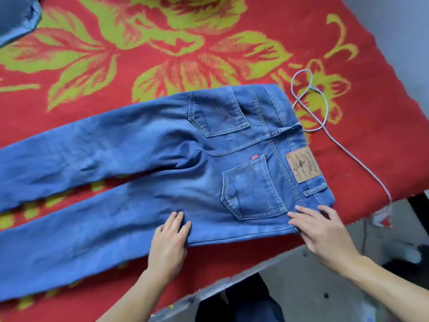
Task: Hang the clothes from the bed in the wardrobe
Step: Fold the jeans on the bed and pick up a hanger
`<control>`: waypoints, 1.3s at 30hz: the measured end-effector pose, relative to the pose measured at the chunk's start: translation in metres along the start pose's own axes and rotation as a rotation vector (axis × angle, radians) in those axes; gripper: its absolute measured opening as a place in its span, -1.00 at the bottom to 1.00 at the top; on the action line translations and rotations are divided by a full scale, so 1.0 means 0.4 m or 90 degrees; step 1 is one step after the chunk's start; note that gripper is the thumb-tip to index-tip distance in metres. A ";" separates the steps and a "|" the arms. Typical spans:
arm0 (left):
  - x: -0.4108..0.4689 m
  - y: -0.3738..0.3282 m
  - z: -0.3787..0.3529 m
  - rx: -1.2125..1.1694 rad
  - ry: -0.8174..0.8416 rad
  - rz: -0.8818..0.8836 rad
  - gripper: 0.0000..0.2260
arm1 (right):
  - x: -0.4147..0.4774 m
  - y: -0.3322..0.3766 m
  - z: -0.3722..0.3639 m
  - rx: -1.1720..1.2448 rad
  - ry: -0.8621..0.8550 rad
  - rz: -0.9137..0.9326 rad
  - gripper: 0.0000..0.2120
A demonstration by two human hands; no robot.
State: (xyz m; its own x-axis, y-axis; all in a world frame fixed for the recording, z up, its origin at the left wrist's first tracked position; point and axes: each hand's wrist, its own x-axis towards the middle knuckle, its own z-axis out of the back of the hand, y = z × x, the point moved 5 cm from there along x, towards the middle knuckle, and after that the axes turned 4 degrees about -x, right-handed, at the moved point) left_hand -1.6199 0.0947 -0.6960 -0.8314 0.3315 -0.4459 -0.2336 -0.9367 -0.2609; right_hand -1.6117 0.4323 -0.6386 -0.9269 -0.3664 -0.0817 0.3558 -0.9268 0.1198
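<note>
A pair of blue jeans (162, 163) lies flat on the bed, back side up, waistband to the right and both legs stretching off to the left. A tan leather patch (303, 164) marks the waistband. My left hand (170, 240) rests on the near edge of the near leg, just below the seat, fingers straight. My right hand (322, 231) lies with spread fingers on the near corner of the waistband. Neither hand is curled round the cloth. The wardrobe is out of view.
The bed carries a red blanket (144, 66) with large yellow-green flowers. A pale cable (325, 108) loops on it right of the waistband and trails over the edge. Another blue garment (16, 17) shows at the top left corner. Grey floor (313, 287) lies below the bed edge.
</note>
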 end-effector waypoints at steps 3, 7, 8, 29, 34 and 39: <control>-0.091 -0.043 -0.034 -0.006 0.059 -0.025 -0.67 | -0.106 0.003 -0.076 0.015 0.150 -0.076 -0.57; -0.194 -0.055 -0.034 -0.029 0.326 -0.003 -0.94 | -0.086 0.012 -0.047 0.025 0.280 -0.058 -0.63; -0.196 -0.044 -0.010 -0.055 0.346 -0.008 -0.97 | -0.063 0.003 -0.020 0.024 0.320 -0.056 -0.72; 0.424 0.260 0.332 -0.017 -0.060 0.233 -0.55 | 0.683 -0.101 -0.033 -0.121 0.159 -0.062 -0.35; 0.380 0.317 0.290 -0.034 -0.068 0.159 -0.49 | 0.639 -0.110 -0.123 -0.128 0.294 -0.108 -0.30; 0.131 0.519 0.358 -0.132 -0.290 0.299 -0.65 | 0.698 -0.014 -0.022 -0.155 0.223 -0.182 -0.38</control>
State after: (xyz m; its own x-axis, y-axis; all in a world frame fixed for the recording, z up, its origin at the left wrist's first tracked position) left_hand -1.7842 -0.0987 -0.6511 -0.9606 -0.2280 -0.1591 0.2676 -0.9137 -0.3059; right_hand -1.8713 0.3345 -0.6706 -0.9107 -0.0616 -0.4084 0.1493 -0.9710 -0.1866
